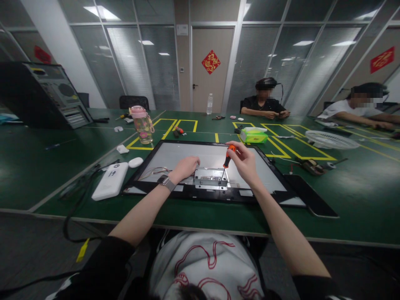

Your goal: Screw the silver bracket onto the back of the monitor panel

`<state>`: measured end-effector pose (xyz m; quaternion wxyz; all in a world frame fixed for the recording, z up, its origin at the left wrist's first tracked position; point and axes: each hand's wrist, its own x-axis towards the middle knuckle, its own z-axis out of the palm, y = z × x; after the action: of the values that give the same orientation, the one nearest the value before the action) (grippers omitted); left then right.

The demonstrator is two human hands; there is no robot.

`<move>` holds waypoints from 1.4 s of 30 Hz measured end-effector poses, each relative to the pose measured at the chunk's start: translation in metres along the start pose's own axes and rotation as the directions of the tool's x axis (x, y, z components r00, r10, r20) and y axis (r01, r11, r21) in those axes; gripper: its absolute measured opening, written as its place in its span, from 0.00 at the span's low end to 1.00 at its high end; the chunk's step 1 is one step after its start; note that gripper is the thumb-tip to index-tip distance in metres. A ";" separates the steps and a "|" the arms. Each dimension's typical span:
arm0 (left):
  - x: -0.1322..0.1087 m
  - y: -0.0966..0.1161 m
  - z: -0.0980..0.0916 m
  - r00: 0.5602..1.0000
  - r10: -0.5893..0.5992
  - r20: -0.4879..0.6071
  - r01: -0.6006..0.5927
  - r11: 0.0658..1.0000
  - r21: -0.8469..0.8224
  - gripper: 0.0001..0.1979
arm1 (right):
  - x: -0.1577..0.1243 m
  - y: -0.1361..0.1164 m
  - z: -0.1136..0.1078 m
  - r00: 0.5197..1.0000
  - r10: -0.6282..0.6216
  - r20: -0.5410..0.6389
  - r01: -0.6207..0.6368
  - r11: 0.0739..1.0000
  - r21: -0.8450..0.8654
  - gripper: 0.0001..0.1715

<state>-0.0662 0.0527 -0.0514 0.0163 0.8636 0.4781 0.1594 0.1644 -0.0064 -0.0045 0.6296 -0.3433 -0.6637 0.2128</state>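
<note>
An orange-and-black screwdriver is pinched in my right hand, its shaft slanting down to the right end of a silver metal bracket. The bracket lies on the pale back of a flat display panel with a black frame. Beside the bracket's far left corner rests my left hand, its fingers curled together; what they hold, if anything, is hidden. Thin wires run over the panel left of the bracket.
Left of the panel are a white power bank, a white oval object and a pink-lidded bottle. A black computer tower stands farther left. Behind is a green tissue pack; at right, a phone-like black slab. Two people sit across.
</note>
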 end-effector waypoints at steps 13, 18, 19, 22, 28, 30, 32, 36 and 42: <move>-0.001 0.004 -0.004 1.000 -0.010 0.015 0.010 1.000 0.013 0.16 | -0.001 -0.004 0.000 1.000 -0.005 -0.004 0.005 1.000 -0.004 0.11; -0.001 0.003 -0.004 1.000 -0.010 0.013 0.010 1.000 0.012 0.15 | -0.001 -0.008 0.000 1.000 -0.016 0.011 0.016 0.999 0.028 0.12; -0.001 0.003 -0.004 1.000 -0.009 0.011 0.009 1.000 0.010 0.15 | -0.001 -0.008 0.000 1.000 -0.007 0.023 0.006 0.999 0.049 0.14; -0.001 0.002 -0.002 1.000 -0.004 0.009 0.004 1.000 0.005 0.16 | -0.001 -0.008 0.000 0.999 0.018 0.038 -0.021 0.997 0.077 0.14; -0.001 0.001 -0.001 1.000 0.006 0.009 -0.006 1.000 0.002 0.16 | 0.000 -0.005 -0.001 1.000 -0.019 -0.015 0.019 1.000 -0.007 0.09; -0.001 0.002 -0.002 1.000 0.003 0.008 -0.003 1.000 0.005 0.16 | 0.001 -0.006 -0.001 1.000 -0.002 0.016 0.001 1.000 0.025 0.12; -0.002 0.003 -0.004 1.000 -0.005 0.011 0.005 1.000 0.005 0.16 | 0.001 -0.007 -0.001 0.998 0.035 0.058 -0.040 0.995 0.090 0.16; -0.002 0.004 -0.005 1.000 -0.004 0.015 0.004 1.000 0.003 0.16 | -0.001 -0.007 0.000 0.996 0.058 0.061 -0.066 0.988 0.142 0.15; -0.001 0.003 -0.003 1.000 0.002 0.007 -0.002 1.000 0.008 0.15 | 0.000 -0.006 0.001 0.999 -0.002 -0.037 0.003 0.999 0.033 0.07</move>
<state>-0.0653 0.0495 -0.0482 0.0143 0.8647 0.4777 0.1544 0.1628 -0.0105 -0.0005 0.6478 -0.3358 -0.6486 0.2165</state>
